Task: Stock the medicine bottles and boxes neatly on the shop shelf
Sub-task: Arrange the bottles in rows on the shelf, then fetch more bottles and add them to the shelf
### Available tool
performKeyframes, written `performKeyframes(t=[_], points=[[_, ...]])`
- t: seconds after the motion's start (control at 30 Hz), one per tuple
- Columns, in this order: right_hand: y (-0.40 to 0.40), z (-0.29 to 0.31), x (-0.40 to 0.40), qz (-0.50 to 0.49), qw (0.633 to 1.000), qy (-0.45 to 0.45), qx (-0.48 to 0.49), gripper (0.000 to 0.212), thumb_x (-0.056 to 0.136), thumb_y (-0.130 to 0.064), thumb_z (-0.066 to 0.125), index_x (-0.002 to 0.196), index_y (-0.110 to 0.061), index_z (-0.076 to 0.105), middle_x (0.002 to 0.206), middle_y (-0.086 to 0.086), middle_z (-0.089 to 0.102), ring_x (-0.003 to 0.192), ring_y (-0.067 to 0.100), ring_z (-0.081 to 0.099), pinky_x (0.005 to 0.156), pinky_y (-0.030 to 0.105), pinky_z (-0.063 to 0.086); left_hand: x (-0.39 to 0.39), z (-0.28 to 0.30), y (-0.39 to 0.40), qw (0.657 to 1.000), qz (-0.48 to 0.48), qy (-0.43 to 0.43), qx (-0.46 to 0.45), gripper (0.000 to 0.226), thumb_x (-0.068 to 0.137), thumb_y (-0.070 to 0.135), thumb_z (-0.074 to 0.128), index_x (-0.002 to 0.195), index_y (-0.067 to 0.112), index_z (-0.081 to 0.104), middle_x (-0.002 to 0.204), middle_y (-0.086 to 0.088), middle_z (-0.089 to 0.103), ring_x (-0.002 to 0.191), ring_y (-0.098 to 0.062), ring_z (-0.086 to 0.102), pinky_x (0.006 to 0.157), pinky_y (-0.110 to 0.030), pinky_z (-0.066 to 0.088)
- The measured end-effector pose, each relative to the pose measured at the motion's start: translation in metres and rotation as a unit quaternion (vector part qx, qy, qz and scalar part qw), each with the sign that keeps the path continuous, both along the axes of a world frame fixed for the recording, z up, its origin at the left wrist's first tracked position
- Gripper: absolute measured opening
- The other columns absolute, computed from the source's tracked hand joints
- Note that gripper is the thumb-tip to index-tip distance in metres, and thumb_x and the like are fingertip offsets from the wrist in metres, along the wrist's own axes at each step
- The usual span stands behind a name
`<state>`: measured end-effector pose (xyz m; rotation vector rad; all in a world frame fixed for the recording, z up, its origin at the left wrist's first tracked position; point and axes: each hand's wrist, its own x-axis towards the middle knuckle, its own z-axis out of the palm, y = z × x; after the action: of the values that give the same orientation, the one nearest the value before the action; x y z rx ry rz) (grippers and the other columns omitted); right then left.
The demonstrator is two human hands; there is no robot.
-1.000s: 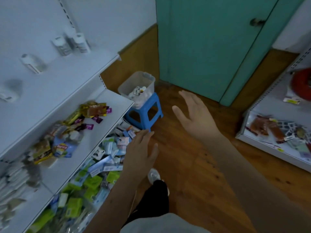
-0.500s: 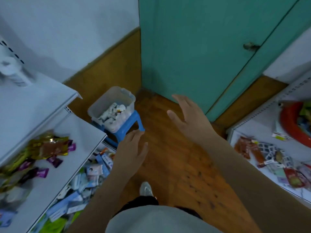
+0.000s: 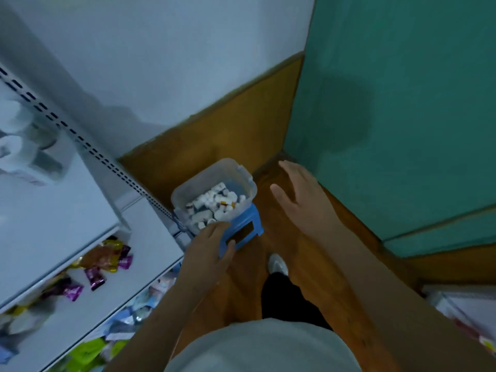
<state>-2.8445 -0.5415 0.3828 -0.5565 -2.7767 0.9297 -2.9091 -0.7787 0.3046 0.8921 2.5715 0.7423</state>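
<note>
at nine o'clock stands the white shop shelf (image 3: 53,205), its upper tier holding a few blurred white medicine bottles (image 3: 16,146) near the slotted upright, too smeared to read. one tier down, at about eight o'clock, shiny snack wrappers (image 3: 107,257) in gold and purple lie scattered on the white board, and at seven o'clock the lowest tier shows green packets (image 3: 86,351) and pale boxes in a loose heap. near the centre, a clear plastic tub (image 3: 204,175) sits on a small blue stool (image 3: 243,226) on the wooden floor (image 3: 268,237), right beside the shelf's end; the tub is partly filled with small white medicine bottles (image 3: 214,204) lying jumbled. the left hand (image 3: 209,251) reaches in from six o'clock with fingers loosely extended and grasping nothing, its fingertips at the tub's near rim and its thumb in front of the stool's edge; whether it touches either i cannot tell. just below centre a pale shoe (image 3: 277,264) and a dark trouser leg (image 3: 284,299) show on the floor. the right hand (image 3: 300,200), at about three o'clock from the tub, hovers spread and released over the floor, apart from the tub. behind it at one to three o'clock rises the teal door (image 3: 402,103).
</note>
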Motion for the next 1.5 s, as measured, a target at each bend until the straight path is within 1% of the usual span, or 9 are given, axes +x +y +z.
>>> performKeyframes(t=[0.17,0.47,0.6,0.8,0.97,1.07,1.2,1.4,1.5], points=[[0.064,-0.02,-0.092,0.089,0.996,-0.027,-0.014,0.06,0.101,-0.048,0.041,0.15,-0.015,0.034,0.153,0.004,0.038,0.14,0.017,0.033,0.113,0.028,0.027,-0.05,-0.015,0.043,0.996,0.062,-0.033,-0.053,0.047,0.094,0.047,0.045,0.132,0.022,0.055,0.128,0.002,0.059,0.114,-0.016,0.055,0.092,-0.022,0.038],[0.093,-0.084,-0.196,0.219,0.967,-0.125,-0.045,0.059,0.1,-0.047,0.042,0.148,-0.013,0.037,0.148,0.006,0.043,0.134,0.021,0.04,0.107,0.029,0.032,-0.091,-0.054,0.064,0.959,0.24,-0.139,-0.061,0.072,0.083,0.061,0.031,0.135,0.018,0.056,0.131,-0.003,0.058,0.111,-0.022,0.059,0.095,-0.038,0.049],[0.088,-0.115,-0.219,0.256,0.951,-0.161,-0.063,0.07,0.097,-0.061,0.028,0.149,-0.014,0.037,0.146,0.006,0.044,0.133,0.021,0.043,0.108,0.037,0.04,-0.1,-0.08,0.063,0.925,0.307,-0.218,-0.051,0.058,0.086,0.045,0.047,0.132,0.011,0.057,0.124,-0.011,0.06,0.118,-0.027,0.056,0.093,-0.029,0.04],[0.078,-0.17,-0.257,0.233,0.946,-0.218,-0.06,0.057,0.101,-0.04,0.043,0.149,-0.01,0.037,0.146,0.01,0.046,0.131,0.024,0.045,0.103,0.032,0.038,-0.151,-0.138,0.068,0.892,0.326,-0.31,-0.049,0.055,0.091,0.036,0.057,0.134,0.001,0.053,0.129,-0.02,0.057,0.121,-0.034,0.054,0.097,-0.03,0.038],[0.065,-0.24,-0.292,0.254,0.939,-0.232,-0.013,0.051,0.102,-0.037,0.044,0.145,-0.009,0.042,0.141,0.011,0.053,0.126,0.024,0.051,0.101,0.031,0.042,-0.216,-0.209,0.074,0.845,0.388,-0.363,-0.06,0.039,0.096,0.015,0.058,0.131,-0.001,0.053,0.128,-0.023,0.058,0.12,-0.037,0.055,0.089,-0.032,0.042],[0.059,-0.306,-0.319,0.278,0.935,-0.222,0.01,0.051,0.102,-0.036,0.044,0.142,-0.005,0.045,0.134,0.016,0.058,0.12,0.03,0.057,0.097,0.041,0.05,-0.252,-0.263,0.072,0.8,0.454,-0.38,-0.096,0.044,0.098,0.022,0.054,0.138,0.002,0.049,0.136,-0.019,0.054,0.125,-0.034,0.052,0.099,-0.033,0.043],[0.043,-0.384,-0.351,0.261,0.937,-0.231,0.002,0.046,0.102,-0.025,0.05,0.144,-0.007,0.042,0.135,0.014,0.056,0.123,0.028,0.055,0.1,0.036,0.044,-0.283,-0.333,0.067,0.766,0.502,-0.374,-0.143,0.044,0.1,0.03,0.05,0.127,-0.005,0.055,0.129,-0.024,0.058,0.12,-0.038,0.055,0.09,-0.034,0.043],[0.023,-0.484,-0.36,0.306,0.916,-0.258,0.038,0.054,0.098,-0.019,0.051,0.149,-0.01,0.037,0.154,0.009,0.038,0.139,0.028,0.037,0.111,0.04,0.038,-0.297,-0.401,0.096,0.701,0.601,-0.35,-0.158,0.066,0.093,0.038,0.059,0.142,0.001,0.034,0.142,-0.019,0.036,0.125,-0.036,0.044,0.096,-0.036,0.039],[0.015,-0.509,-0.36,0.269,0.931,-0.246,-0.004,0.057,0.093,-0.012,0.053,0.148,-0.014,0.038,0.155,0.005,0.033,0.134,0.03,0.041,0.108,0.04,0.041,-0.29,-0.423,0.105,0.662,0.652,-0.349,-0.122,0.076,0.09,0.033,0.064,0.146,0.003,0.022,0.145,-0.018,0.03,0.128,-0.039,0.042,0.106,-0.044,0.039]])
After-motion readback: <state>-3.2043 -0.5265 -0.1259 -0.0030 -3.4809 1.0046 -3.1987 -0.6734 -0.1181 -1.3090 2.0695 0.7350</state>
